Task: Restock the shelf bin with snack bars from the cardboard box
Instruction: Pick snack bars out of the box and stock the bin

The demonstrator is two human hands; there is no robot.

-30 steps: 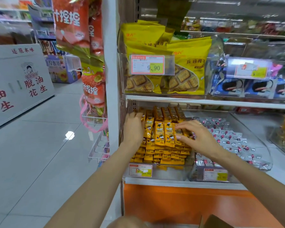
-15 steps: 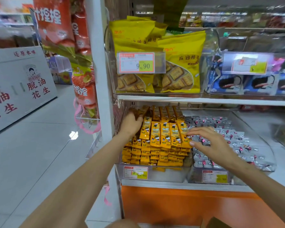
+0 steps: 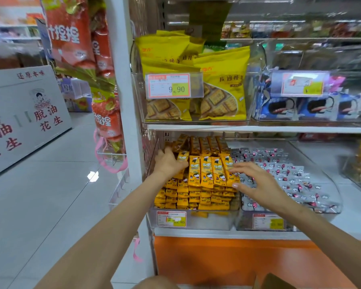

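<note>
Down under my right forearm, a brown corner of the cardboard box peeks in. Up ahead, the clear shelf bin, stacked with orange snack bars. My right hand is spread wide, fingertips against the right end of the top row. My left hand lies over the leftmost bar; gripping or just pressing, I can't tell. Silver-wrapped sweets lie right of my right hand, and yellow biscuit bags sit above.

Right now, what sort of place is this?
Most likely a shop's snack aisle: a 9.90 price tag on a clear bin of yellow biscuit bags, and a lower shelf bin packed with snack bars.
</note>
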